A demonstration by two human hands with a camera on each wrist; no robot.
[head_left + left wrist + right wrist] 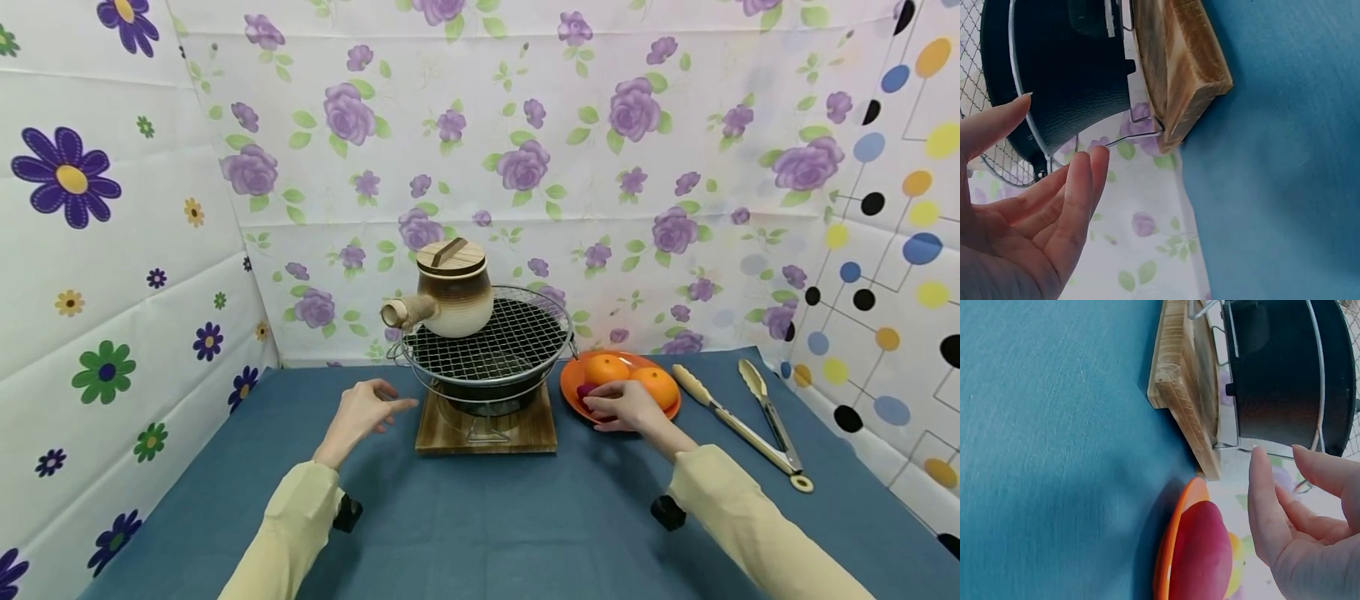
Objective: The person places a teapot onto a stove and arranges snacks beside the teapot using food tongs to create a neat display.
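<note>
Beside the front left of the round grill [491,346], my left hand [367,417] hovers with its fingers loosely bent and holds nothing. In the left wrist view, the thumb [1004,125] stands apart from the fingers. My right hand [628,408] is over the near side of an orange plate [573,392] in the head view, holding nothing. Two orange fruits [606,368] lie on that plate. A smooth purple-red elongated thing [1200,556], perhaps a sweet potato, lies there too, mostly hidden by the hand in the head view.
A brown-and-cream clay pot [457,304] with a wooden lid and side handle stands on the grill's left part. Under the grill is a wooden board [431,429]. Tongs [772,425] lie open at the right. Patterned cloth walls surround the blue tabletop [480,525].
</note>
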